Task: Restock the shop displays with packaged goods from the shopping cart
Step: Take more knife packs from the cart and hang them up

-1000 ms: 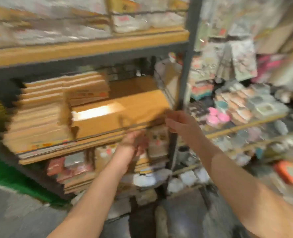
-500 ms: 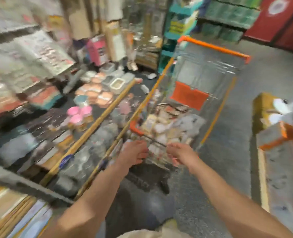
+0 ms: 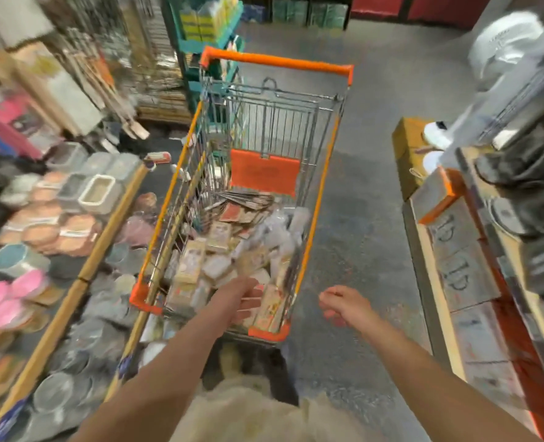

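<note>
Left hand (image 3: 243, 301) now inside cart (image 3: 312, 199).

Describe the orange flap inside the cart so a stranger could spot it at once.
Find the wire shopping cart with orange trim in the aisle. At its far end, above the heap of packaged goods, hangs the flat orange plastic flap, the only solid orange panel inside the basket.

I see the shopping cart (image 3: 315, 199) mid-aisle: wire basket, orange handle at the far end, orange corner guards near me, orange child-seat flap hanging inside at the far side. The packaged goods (image 3: 232, 250) fill the basket's bottom, heaped toward the near end: flat beige and red carded packs, clear plastic bags to the right. Blurred, so I can't read labels.
</note>
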`<state>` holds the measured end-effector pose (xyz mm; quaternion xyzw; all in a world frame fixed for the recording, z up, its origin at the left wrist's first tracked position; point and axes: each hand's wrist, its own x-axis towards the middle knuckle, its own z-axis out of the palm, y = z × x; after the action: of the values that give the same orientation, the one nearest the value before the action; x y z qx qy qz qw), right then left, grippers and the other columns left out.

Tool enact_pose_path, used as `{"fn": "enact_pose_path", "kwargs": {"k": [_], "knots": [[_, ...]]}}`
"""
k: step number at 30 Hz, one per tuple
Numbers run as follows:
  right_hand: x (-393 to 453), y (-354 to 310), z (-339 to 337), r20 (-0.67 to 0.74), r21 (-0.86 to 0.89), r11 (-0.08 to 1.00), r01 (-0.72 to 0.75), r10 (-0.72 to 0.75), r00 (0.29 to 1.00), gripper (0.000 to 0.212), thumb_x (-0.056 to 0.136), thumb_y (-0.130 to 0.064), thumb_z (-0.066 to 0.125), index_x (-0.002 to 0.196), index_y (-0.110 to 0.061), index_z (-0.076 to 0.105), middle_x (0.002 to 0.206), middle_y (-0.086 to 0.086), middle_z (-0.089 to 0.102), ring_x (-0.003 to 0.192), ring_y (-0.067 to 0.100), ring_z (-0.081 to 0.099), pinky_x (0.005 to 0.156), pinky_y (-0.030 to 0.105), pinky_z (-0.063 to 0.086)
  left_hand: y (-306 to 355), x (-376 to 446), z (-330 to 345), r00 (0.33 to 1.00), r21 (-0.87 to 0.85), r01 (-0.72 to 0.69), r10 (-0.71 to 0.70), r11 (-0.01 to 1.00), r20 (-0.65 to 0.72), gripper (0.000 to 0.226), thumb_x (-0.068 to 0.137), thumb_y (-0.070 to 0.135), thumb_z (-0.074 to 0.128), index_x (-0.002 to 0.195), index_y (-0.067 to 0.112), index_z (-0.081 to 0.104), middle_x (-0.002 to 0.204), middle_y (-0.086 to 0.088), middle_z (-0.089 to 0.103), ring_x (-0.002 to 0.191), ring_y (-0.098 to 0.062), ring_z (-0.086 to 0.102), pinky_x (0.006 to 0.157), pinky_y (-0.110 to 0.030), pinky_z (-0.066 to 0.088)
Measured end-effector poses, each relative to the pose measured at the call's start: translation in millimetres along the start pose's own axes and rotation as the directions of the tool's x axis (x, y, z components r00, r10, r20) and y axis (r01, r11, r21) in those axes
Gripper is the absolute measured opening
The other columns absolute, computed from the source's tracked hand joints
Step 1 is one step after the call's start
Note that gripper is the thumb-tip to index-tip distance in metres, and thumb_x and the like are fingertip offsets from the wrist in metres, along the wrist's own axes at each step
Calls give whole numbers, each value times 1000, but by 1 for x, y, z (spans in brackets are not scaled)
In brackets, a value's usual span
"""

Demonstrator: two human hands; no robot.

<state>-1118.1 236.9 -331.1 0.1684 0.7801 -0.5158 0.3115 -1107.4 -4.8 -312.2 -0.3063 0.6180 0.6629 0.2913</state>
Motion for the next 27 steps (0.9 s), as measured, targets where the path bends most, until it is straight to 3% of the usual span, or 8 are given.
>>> {"fn": "enact_pose_path", "kwargs": {"k": [3,6,11,15,18,20,22,27], "knots": [[23,-13,11,-8,33,998,-48,48,999,15,98,-17,58,83,-16,59,74,1,59,62,11,52,52,21,36,12,30,-20,998,14,61,-61,998,-8,27,101,32,50,121,15,56,107,-4,67,92,-18,64,78,-30,46],[52,-42,30,32,26,998,-50,49,998,20,98,-18,57,78,-17,60,70,1,57,54,7,50,48,21,33,29,63,-46,994,39,110,-109,993,-23,26,101,31,52,120,15,56,114,-5,68,94,-18,65,83,-33,48],[102,-92,75,66,56,993,-108,104,992,11,97,-25,60,93,-15,64,85,1,64,74,13,59,56,18,43,64,121,-92,996,58,94,-94,994,2,12,102,22,48,93,19,54,89,1,58,71,-11,53,59,-24,38],[148,-77,106,-63,51,984,-168,171,983,30,93,-41,61,110,-16,59,103,-7,61,89,12,60,69,25,45,73,162,-108,987,58,142,-137,988,-88,14,101,29,52,105,16,56,106,-3,64,99,-20,61,69,-29,45],[172,-55,127,-236,214,913,-348,394,888,51,94,-43,61,130,-9,49,118,1,58,103,22,59,77,31,46,61,183,-113,987,83,159,-158,984,-23,22,101,31,53,116,16,56,114,-8,66,104,-23,63,85,-36,49],[184,-42,138,-290,299,845,-443,523,802,67,94,-45,59,144,-6,39,133,12,54,118,32,55,92,39,48,51,193,-112,982,76,186,-188,980,18,27,100,31,54,121,14,56,119,-12,65,106,-26,63,98,-43,48],[198,-29,146,-324,314,815,-487,574,752,76,93,-47,59,150,-6,30,147,15,43,131,36,46,106,45,41,41,198,-111,968,51,245,-247,968,36,32,100,29,56,124,10,53,120,-11,63,110,-27,61,99,-43,46],[223,-10,152,-448,125,839,-529,524,724,49,92,-33,61,133,-7,54,126,17,60,107,35,60,84,37,50,22,203,-110,933,47,360,-361,932,8,30,100,27,56,126,14,51,118,-11,63,109,-28,60,99,-42,44]]}}
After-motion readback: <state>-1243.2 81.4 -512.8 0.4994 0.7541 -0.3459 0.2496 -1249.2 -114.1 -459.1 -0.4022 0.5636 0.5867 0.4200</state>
